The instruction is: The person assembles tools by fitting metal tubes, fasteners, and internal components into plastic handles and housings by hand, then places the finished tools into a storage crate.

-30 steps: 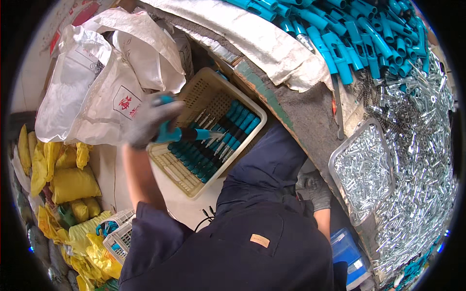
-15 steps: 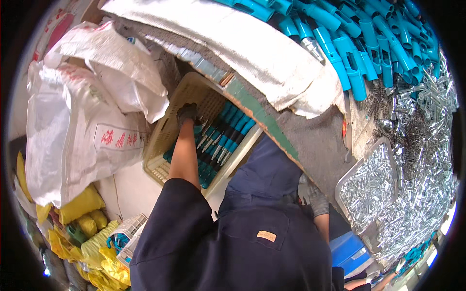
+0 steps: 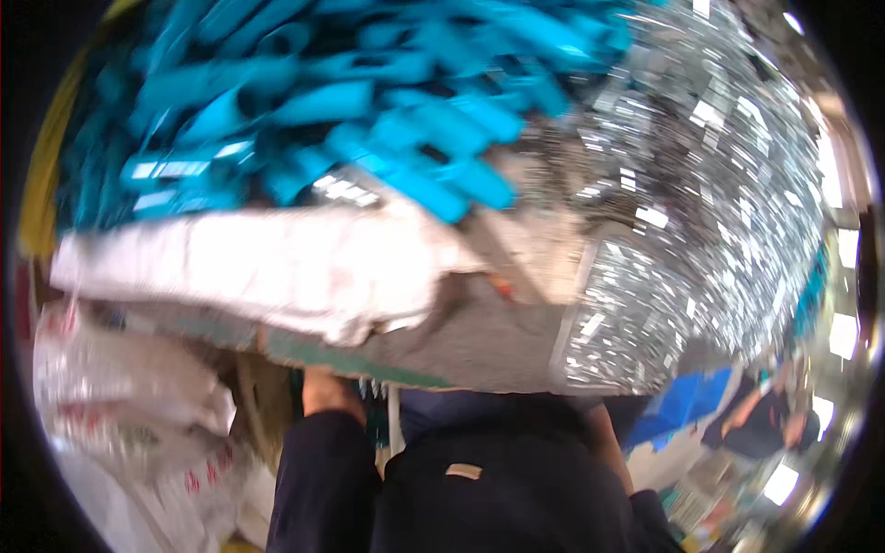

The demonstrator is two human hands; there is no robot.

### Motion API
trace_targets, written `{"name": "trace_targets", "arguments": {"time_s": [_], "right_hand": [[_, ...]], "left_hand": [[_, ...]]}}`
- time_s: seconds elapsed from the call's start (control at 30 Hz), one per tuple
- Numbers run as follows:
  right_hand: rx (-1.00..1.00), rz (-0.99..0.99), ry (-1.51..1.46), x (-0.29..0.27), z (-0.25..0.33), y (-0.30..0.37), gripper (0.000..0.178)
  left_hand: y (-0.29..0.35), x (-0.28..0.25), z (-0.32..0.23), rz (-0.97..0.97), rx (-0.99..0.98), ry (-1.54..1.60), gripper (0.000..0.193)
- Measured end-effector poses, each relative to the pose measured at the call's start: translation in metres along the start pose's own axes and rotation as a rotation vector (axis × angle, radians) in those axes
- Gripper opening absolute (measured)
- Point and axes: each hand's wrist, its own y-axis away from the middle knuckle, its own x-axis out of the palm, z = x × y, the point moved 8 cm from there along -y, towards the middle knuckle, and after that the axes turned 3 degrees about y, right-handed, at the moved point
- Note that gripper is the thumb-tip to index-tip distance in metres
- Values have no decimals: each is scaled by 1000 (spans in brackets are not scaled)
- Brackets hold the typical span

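Observation:
My left forearm [image 3: 324, 394] reaches forward beneath the table edge [image 3: 369, 369], and the hand itself is hidden there. It goes into the beige plastic crate [image 3: 261, 401], of which only a part shows. Beside the wrist, a few dark teal pieces with metal tips [image 3: 376, 410] are partly visible in the crate. On my other side, the right forearm [image 3: 610, 447] also runs up under the table edge, its hand out of sight. What either hand holds cannot be made out. The picture is smeared by motion.
Teal slotted tubes [image 3: 341, 101] are heaped on the table behind a white woven cloth [image 3: 249, 267]. Shiny metal parts [image 3: 719, 184] fill the right, with a clear tray [image 3: 560, 346] of them nearer. White sacks [image 3: 129, 387] stand left; a blue bin [image 3: 682, 405] and another person [image 3: 765, 419] are right.
My view has swung up toward the tabletop, so the table edge now covers both hands. The left hand was in the crate half a second ago; the gloved right hand hung by my leg.

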Motion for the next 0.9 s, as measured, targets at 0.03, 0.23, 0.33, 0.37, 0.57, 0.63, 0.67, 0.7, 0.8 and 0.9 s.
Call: {"name": "trace_targets", "arguments": {"time_s": [0.03, 0.23, 0.33, 0.37, 0.57, 0.63, 0.67, 0.7, 0.8, 0.9], "right_hand": [[30, -27, -88, -9, 14, 6, 45], [29, -121, -581, -49, 75, 68, 45], [-142, 83, -537, -92, 140, 135, 34], [-217, 123, -509, -110, 154, 160, 35], [-409, -959, -139, -234, 76, 236, 41], [-447, -1087, -364, -257, 100, 217, 37], [-450, -1111, -265, -264, 99, 206, 38], [-457, -1140, -161, -274, 99, 199, 39], [-311, -1242, -69, -294, 90, 185, 38], [-359, -1266, -81, -301, 92, 184, 36]], "left_hand": [[7, -11, -1, -55, 36, 74, 53], [16, -69, -60, -412, 112, 471, 54], [35, -130, -60, -637, 85, 575, 55], [48, -155, -42, -713, 74, 616, 55], [85, -245, -233, -830, 649, 435, 56], [83, -227, -271, -582, 691, 548, 58], [78, -212, -274, -518, 625, 420, 59], [69, -201, -274, -460, 552, 299, 61], [61, -189, -278, -397, 505, 83, 64], [66, -191, -275, -398, 544, 28, 60]]}}
